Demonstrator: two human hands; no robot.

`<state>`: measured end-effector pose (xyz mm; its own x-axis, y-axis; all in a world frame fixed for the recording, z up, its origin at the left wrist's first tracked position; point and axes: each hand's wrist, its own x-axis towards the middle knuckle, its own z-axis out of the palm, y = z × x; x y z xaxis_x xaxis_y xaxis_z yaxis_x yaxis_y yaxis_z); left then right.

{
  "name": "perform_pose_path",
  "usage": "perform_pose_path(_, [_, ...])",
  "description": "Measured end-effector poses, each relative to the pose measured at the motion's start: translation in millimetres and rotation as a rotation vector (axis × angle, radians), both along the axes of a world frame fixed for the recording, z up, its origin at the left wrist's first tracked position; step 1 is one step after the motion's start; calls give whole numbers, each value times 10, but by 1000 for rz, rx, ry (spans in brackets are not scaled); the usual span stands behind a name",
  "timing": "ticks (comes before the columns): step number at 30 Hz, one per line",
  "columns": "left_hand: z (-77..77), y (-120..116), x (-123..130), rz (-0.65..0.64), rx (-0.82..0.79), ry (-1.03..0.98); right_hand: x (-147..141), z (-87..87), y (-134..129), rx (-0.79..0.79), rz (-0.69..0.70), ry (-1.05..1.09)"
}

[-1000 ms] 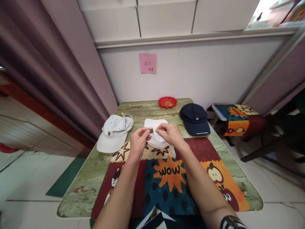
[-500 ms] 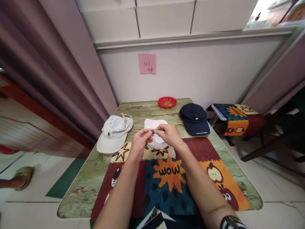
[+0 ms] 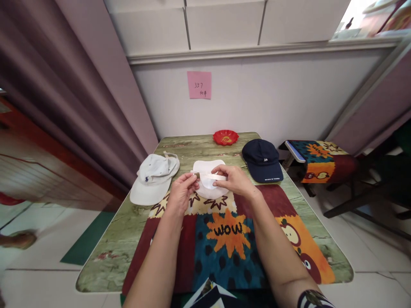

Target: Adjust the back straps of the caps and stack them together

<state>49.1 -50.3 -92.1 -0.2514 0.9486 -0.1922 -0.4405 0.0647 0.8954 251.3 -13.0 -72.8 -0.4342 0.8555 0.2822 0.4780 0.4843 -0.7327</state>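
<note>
Head view: on the near side of the tabletop lies a colourful placemat, with both forearms reaching across it. The left hand pinches the left end of a white cap strap, right beside its dark metal-looking buckle. The right hand has the strap's right part between thumb and fingers; whether they press on it, I cannot tell. Half a second ago the fingertips of both hands met at the buckle. Now they have parted, the left hand slightly to the left and the right hand to the right, so the strap shows as a straight band between them. I judge that this leaves the strap spread out for handling rather than bunched at the buckle. The white baseball cap it belongs to sits at the placemat's far edge. Farther out, a pale cap with a dark emblem lies to the left and a navy baseball cap to the right, both apart from the hands. Beyond them, a red scalloped dish rests near the far edge.
</note>
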Motion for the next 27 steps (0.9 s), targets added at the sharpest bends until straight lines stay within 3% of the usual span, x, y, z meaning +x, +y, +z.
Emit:
perform_pose_path(8, [-7,-8,1,-75,31,-32,85,-15,34,-44,82,59])
perform_pose_path(19, [-14,-23,42,-171,68,28,-58,-84,20,-10,76,117])
perform_pose_path(27, [-34,-28,94,-165,40,27,-154,-126,9,4,70,124])
